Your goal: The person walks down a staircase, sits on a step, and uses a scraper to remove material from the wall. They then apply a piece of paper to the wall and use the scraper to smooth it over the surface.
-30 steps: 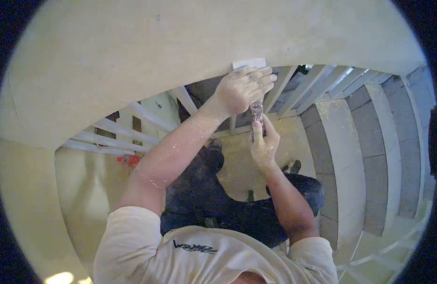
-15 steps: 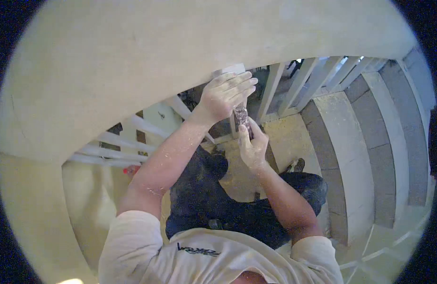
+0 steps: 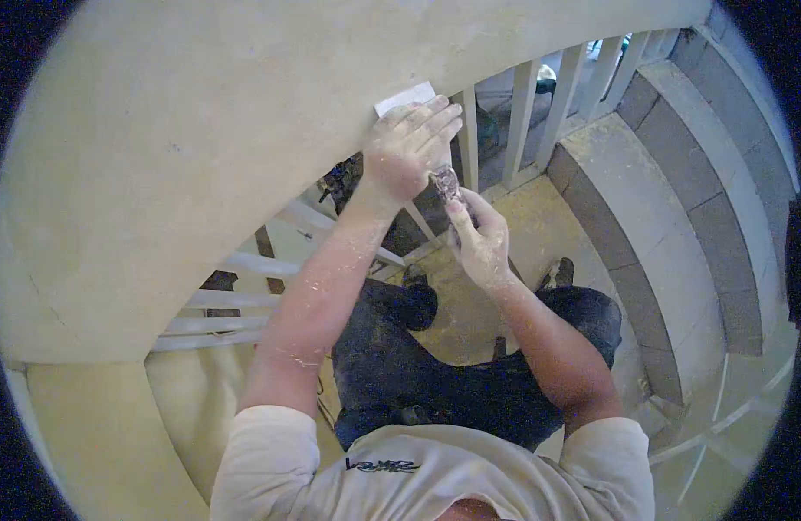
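A broad putty knife lies against the lower edge of the pale curved wall (image 3: 244, 95). Its whitish blade (image 3: 405, 98) shows beyond my left fingers; most of the blade is hidden beneath them. My left hand (image 3: 409, 148) rests flat over the blade, fingers stretched out and side by side, dusted with pale plaster. Around the dark, plaster-crusted handle (image 3: 446, 183), my right hand (image 3: 482, 240) is closed, with the thumb along it. The handle points down toward my body.
Pale balusters (image 3: 522, 122) stand under the wall's edge, with dark gaps between them. Curved grey-faced steps (image 3: 643, 204) rise on the right. My dark-trousered legs (image 3: 470, 391) are bent below my hands. Dust covers the landing (image 3: 522, 208).
My view has shifted, so the steps sit higher and further left. More of the blade shows past my left fingers, slightly higher up. Both hands stay at the putty knife.
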The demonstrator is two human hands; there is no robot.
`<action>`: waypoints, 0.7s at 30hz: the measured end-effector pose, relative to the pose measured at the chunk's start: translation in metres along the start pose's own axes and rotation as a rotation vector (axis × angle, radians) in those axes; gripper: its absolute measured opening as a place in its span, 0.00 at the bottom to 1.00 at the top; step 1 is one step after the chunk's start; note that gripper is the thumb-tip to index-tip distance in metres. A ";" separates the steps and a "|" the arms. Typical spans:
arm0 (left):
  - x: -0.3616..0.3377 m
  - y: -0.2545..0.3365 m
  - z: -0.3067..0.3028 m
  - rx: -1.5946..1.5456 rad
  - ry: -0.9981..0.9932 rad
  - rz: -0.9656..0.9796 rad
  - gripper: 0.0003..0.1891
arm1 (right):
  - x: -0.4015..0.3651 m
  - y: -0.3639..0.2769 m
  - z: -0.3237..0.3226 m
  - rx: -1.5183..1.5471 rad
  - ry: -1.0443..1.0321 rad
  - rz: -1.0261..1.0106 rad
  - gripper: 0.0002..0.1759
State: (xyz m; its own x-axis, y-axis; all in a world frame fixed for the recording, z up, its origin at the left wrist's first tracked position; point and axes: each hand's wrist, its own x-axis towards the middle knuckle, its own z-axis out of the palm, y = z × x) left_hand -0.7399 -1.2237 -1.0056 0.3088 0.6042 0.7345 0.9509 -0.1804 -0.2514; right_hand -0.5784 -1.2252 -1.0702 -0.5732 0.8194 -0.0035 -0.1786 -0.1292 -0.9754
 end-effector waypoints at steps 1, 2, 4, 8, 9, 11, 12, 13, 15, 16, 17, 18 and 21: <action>-0.003 0.004 0.007 0.007 0.027 -0.025 0.13 | 0.001 0.006 -0.005 -0.001 -0.002 -0.008 0.16; -0.006 0.008 0.012 0.015 0.012 -0.021 0.13 | 0.001 0.016 -0.008 -0.007 0.024 -0.004 0.16; -0.008 0.015 0.020 -0.013 0.029 -0.046 0.13 | 0.000 0.021 -0.016 -0.026 0.065 0.022 0.16; 0.007 0.019 0.031 -0.037 0.085 -0.092 0.13 | 0.010 0.004 -0.031 -0.134 0.097 -0.051 0.17; 0.012 0.018 0.032 -0.028 0.103 -0.108 0.13 | 0.013 0.000 -0.033 -0.136 0.098 -0.041 0.17; 0.008 0.017 0.039 -0.034 0.124 -0.123 0.13 | 0.019 -0.004 -0.037 -0.138 0.059 -0.044 0.17; 0.002 0.018 0.040 -0.021 0.117 -0.125 0.13 | 0.022 0.013 -0.038 -0.212 0.078 -0.073 0.18; 0.001 0.016 0.043 0.000 0.117 -0.119 0.13 | 0.023 0.016 -0.037 -0.215 0.072 -0.082 0.18; -0.004 0.022 0.041 0.000 0.123 -0.115 0.12 | 0.015 0.019 -0.036 -0.146 0.066 -0.038 0.18; 0.001 0.024 0.036 -0.012 0.117 -0.117 0.12 | 0.013 0.013 -0.035 -0.172 0.079 -0.050 0.17; 0.005 0.022 0.034 -0.005 0.120 -0.111 0.12 | 0.016 0.010 -0.035 -0.168 0.076 -0.059 0.17; 0.009 0.019 0.034 0.011 0.118 -0.099 0.11 | 0.019 0.010 -0.037 -0.179 0.085 -0.102 0.17; 0.022 0.017 0.034 -0.004 0.115 -0.095 0.11 | 0.024 0.000 -0.038 -0.171 0.097 -0.114 0.16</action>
State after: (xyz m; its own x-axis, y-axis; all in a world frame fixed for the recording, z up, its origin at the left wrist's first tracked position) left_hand -0.7174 -1.1873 -1.0154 0.2178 0.5255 0.8224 0.9759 -0.1301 -0.1753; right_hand -0.5612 -1.1845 -1.0784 -0.4764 0.8741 0.0954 -0.0945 0.0569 -0.9939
